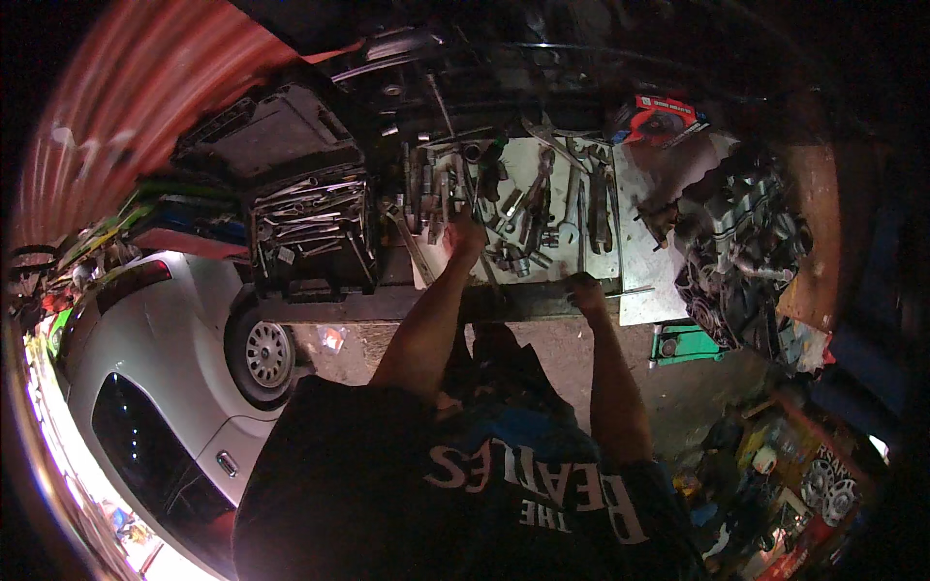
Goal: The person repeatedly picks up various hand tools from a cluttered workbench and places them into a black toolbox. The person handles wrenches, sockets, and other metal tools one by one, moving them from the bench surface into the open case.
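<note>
My left hand (465, 238) reaches over the pale board (523, 155) on the workbench. Its fingers are curled in beside several metal sockets (446, 189); what they grip, if anything, I cannot make out. By the bench's front edge, my right hand (584, 292) is closed around a thin metal rod (635, 291) that points right. An adjustable wrench (409, 242) lies left of my left hand. Pliers (539, 189) and a combination wrench (570, 232) rest between and beyond my hands, with more sockets (513, 259) nearer the front.
At left stands an open black tool case (308, 283) full of wrenches. A greasy engine (741, 232) occupies the bench's right side, with a red box (661, 118) behind. A green floor jack (688, 343) sits below. A silver car (184, 339) is parked at left.
</note>
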`<action>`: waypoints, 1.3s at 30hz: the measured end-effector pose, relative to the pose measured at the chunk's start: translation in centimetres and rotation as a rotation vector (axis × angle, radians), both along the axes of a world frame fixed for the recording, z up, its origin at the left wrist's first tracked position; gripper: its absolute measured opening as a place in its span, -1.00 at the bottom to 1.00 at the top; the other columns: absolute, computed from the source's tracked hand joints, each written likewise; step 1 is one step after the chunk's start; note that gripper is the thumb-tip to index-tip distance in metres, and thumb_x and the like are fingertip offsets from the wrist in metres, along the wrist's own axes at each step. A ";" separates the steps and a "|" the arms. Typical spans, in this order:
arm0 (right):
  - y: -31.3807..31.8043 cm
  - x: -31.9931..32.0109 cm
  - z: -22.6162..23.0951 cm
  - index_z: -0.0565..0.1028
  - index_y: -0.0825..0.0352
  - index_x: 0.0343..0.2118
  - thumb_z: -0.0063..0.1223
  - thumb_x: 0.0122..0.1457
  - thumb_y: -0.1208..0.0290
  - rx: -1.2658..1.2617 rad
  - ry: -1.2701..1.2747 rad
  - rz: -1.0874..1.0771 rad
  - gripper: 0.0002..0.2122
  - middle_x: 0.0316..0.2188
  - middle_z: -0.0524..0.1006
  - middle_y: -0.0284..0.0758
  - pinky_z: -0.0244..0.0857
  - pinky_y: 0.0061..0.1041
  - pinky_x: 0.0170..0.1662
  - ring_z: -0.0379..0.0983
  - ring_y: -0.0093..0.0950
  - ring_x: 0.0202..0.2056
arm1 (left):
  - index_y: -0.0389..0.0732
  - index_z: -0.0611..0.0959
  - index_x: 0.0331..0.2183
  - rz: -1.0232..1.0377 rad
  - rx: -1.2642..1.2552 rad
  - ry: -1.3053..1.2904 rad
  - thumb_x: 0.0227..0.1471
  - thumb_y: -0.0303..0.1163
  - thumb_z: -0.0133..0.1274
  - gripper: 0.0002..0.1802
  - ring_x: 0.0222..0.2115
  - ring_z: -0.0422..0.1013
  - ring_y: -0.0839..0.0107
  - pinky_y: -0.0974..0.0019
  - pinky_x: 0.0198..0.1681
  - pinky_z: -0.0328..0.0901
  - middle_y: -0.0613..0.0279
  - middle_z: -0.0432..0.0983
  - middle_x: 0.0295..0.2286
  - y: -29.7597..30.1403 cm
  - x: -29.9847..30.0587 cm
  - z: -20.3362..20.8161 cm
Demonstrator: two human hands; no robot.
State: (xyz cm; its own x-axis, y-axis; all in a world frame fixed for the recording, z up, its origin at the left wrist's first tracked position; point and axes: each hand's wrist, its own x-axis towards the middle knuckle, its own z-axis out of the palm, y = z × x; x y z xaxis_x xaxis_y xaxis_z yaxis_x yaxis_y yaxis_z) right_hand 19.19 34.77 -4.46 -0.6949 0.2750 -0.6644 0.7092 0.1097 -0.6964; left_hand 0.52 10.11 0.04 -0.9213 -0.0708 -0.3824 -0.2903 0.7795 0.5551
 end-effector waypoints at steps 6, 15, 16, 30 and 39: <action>-3.0 -5.7 4.2 0.47 0.34 -0.22 -0.03 0.13 0.23 -0.182 0.113 0.035 -0.72 -0.41 0.53 -0.25 0.35 -0.47 -0.43 0.48 -0.46 -0.46 | -0.19 0.54 -0.25 0.032 0.632 0.043 0.00 -0.34 0.05 -0.77 -0.52 0.45 0.22 0.21 -0.50 0.32 0.06 0.49 -0.49 0.1 0.4 -3.4; -6.1 -8.9 7.9 0.39 0.28 -0.02 -0.02 0.17 0.18 -0.479 0.195 0.164 -0.62 -0.13 0.44 -0.32 0.36 -0.38 -0.14 0.43 -0.45 -0.15 | -0.21 0.46 -0.12 0.438 1.297 -0.323 -0.03 -0.38 0.17 -0.59 -0.40 0.43 0.41 0.26 -0.42 0.41 0.22 0.46 -0.34 3.1 1.0 1.5; -6.2 -8.8 8.7 0.38 0.27 -0.01 -0.02 0.17 0.15 -0.536 0.168 0.099 -0.61 -0.13 0.44 -0.32 0.36 -0.37 -0.13 0.43 -0.44 -0.15 | -0.19 0.43 -0.08 0.394 1.249 -0.288 -0.02 -0.30 0.16 -0.55 -0.30 0.40 0.37 0.22 -0.34 0.39 0.21 0.43 -0.26 2.7 0.7 1.1; -6.6 -8.2 9.5 0.35 0.19 -0.02 0.04 0.15 0.26 -0.551 0.221 0.059 -0.66 -0.22 0.50 -0.40 0.33 -0.58 -0.28 0.46 -0.54 -0.33 | -0.22 0.58 -0.31 0.325 1.133 0.121 -0.04 -0.40 0.10 -0.81 -0.35 0.45 0.47 0.38 -0.37 0.37 0.25 0.52 -0.44 -4.4 -3.3 0.8; -10.3 -10.2 11.7 0.44 0.07 0.04 -0.10 0.19 0.32 0.457 0.523 0.692 -0.67 -0.58 0.27 -0.52 0.25 -0.47 -0.28 0.11 -0.64 -0.60 | -0.19 0.57 -0.15 0.229 0.564 -0.035 -0.08 -0.22 0.16 -0.57 -0.31 0.49 0.21 0.13 -0.22 0.37 0.08 0.55 -0.30 -11.0 -2.0 6.1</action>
